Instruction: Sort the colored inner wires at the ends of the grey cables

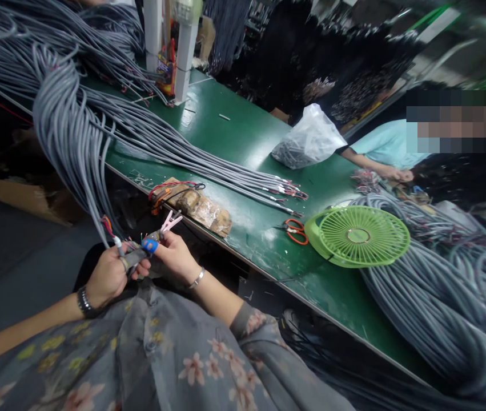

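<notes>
My left hand [108, 278] is closed around the end of a grey cable [96, 220]. A white collar [118, 244] and thin coloured wires [130, 245] show at its tip. Close beside it, my right hand [176, 257] is pinched at these wires, with a blue wrap [150, 245] on the thumb. A pale pink two-pronged clip [169, 222] sticks up from the right hand's fingers; its lower part is hidden. Grey wrapping covers some fingertips. Both hands are above my lap, in front of the table edge.
On the green table [246, 142] lie grey cable bundles [191, 154], a taped wooden block [200, 208], orange-handled scissors [296, 231], a green fan [358, 235] and a filled plastic bag [309, 137]. Across it, a person's hands [397, 173] are at more cables. A cardboard box [20, 194] stands left.
</notes>
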`<state>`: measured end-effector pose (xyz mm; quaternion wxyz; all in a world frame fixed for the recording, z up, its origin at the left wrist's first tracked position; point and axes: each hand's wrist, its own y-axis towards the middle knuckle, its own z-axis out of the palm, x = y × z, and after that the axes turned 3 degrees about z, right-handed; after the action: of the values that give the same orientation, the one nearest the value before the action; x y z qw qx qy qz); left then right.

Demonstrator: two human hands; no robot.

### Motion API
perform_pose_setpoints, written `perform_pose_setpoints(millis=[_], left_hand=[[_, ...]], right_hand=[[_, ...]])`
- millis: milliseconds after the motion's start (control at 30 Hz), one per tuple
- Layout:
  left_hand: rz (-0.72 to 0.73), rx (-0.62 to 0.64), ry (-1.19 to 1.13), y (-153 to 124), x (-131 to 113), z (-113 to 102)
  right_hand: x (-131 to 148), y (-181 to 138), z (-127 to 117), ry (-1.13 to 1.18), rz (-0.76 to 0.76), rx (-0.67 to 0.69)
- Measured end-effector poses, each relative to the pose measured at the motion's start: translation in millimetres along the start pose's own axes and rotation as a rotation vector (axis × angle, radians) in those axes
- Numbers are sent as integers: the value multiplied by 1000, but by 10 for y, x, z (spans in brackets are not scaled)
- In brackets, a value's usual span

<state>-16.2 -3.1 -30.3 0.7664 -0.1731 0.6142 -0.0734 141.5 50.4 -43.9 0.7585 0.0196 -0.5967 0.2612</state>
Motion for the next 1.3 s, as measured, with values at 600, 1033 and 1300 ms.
perform_pose_setpoints(millis=[600, 1033, 1300], left_hand=[[-16, 76, 20, -18, -64, 34], [-25, 11, 44, -32, -52, -5], [22, 2, 89, -21, -16, -3]], right_hand=[[-174, 59, 65, 244, 112, -13], [-119, -33, -35, 215, 198, -10], [-123, -68, -10, 28, 58, -3]])
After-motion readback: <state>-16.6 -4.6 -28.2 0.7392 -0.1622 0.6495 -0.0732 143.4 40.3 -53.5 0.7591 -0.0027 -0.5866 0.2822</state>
